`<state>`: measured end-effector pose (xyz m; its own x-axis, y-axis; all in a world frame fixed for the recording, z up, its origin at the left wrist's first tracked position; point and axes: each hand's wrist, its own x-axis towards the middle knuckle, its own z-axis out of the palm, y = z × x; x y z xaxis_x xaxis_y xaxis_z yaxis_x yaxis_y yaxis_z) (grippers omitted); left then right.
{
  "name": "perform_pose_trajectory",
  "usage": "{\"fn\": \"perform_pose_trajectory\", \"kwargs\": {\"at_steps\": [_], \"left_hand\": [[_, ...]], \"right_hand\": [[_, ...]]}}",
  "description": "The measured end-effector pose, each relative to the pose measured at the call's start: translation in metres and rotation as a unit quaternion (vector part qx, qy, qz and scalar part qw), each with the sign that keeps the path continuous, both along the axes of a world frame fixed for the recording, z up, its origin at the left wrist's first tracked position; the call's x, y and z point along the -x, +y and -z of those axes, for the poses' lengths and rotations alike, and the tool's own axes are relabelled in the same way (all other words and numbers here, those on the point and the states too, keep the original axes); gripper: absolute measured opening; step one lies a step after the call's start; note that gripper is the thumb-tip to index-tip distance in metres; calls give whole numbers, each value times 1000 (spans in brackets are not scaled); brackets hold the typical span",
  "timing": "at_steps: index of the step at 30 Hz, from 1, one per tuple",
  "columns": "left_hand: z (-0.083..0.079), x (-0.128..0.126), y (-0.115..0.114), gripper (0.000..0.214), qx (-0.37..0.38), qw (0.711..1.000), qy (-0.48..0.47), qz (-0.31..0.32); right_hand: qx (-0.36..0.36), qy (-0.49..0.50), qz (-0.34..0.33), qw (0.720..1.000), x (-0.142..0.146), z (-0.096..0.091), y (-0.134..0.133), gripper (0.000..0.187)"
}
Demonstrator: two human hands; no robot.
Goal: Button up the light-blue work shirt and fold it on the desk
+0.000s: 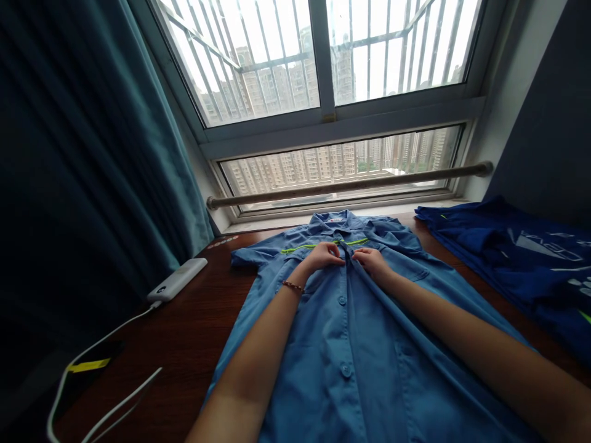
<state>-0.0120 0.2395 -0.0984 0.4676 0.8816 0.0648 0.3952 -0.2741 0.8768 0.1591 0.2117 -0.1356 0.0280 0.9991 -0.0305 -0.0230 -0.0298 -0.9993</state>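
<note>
A blue short-sleeved shirt (318,332) lies spread face up, its collar toward the window and a yellow-green stripe across the chest. My left hand (324,255) pinches the left edge of the front opening at chest height. Opposite it, my right hand (370,261) grips the other front edge between thumb and fingers. The two hands are a small gap apart. Lower on the left edge, a button (342,300) and another button (346,370) show, with the front parted beside them. Whatever sits right between my fingertips is too small to make out.
The shirt rests on a dark wooden table (194,332). A white power bank (178,280) with a white cable (106,338) lies left, near a blue curtain (152,141). Dark blue clothing (517,258) is at right. A rail (351,186) crosses the window behind.
</note>
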Motion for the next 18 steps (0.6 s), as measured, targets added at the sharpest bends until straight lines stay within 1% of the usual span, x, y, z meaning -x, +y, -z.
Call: {"fn": "perform_pose_trajectory", "kwargs": {"at_steps": [2, 4, 7, 10, 12, 14, 18], "left_hand": [[-5, -3, -5, 31, -23, 998, -57, 2], [-8, -4, -9, 29, -14, 994, -104, 26], [-8, -4, -13, 26, 26, 993, -103, 44], [-1, -4, -10, 27, 45, 994, -85, 43], [6, -4, -6, 29, 47, 994, -87, 40], [13, -5, -4, 32, 65, 993, -96, 39], [19, 0, -4, 32, 167, 975, -131, 67]], "right_hand": [[10, 35, -5, 999, 0, 0, 2, 17], [15, 61, -12, 998, -1, 0, 3, 16], [20, 80, -15, 996, -3, 0, 5, 12], [19, 89, -16, 996, -3, -2, 4, 9], [18, 91, -20, 995, -2, -3, 4, 7], [20, 92, -25, 995, -1, -3, 3, 6], [27, 85, -36, 995, 0, -3, 2, 7]]}}
